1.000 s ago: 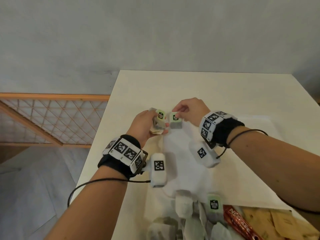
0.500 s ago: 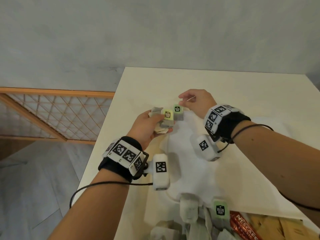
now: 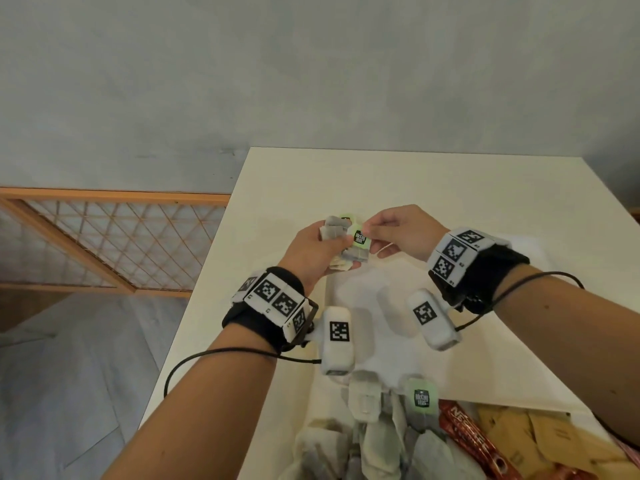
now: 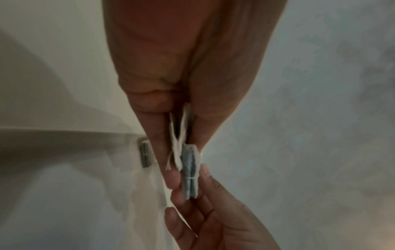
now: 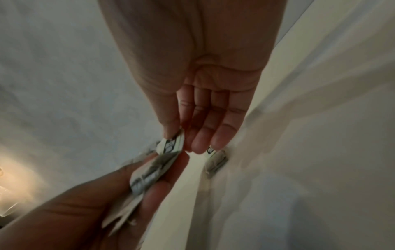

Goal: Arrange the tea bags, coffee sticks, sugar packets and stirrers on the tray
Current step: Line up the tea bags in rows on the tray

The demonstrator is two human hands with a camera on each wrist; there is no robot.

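Note:
My left hand point(image 3: 332, 247) grips a small bunch of grey tea bags point(image 3: 334, 230) above the far left corner of the white tray point(image 3: 502, 344). My right hand point(image 3: 372, 235) pinches the green tag point(image 3: 360, 237) of one bag in that bunch. The right wrist view shows thumb and forefinger on the tag point(image 5: 171, 143), the other fingers straight. One tea bag point(image 5: 215, 160) lies flat on the tray by its far edge, and the left wrist view has this lying tea bag point(image 4: 145, 155) too. In that view the held tea bags point(image 4: 190, 170) sit between my left fingertips.
At the near end lie a heap of loose tea bags point(image 3: 381, 441), red coffee sticks point(image 3: 464, 434) and brown sugar packets point(image 3: 526, 441). The cream table point(image 3: 415, 181) ends close on the left, with a wooden lattice railing point(image 3: 104, 244) beyond. I see no stirrers.
My right hand left one tea bag on the tray, lifted away, then came back to pinch a tag on the bunch in my left hand. The left hand stayed put.

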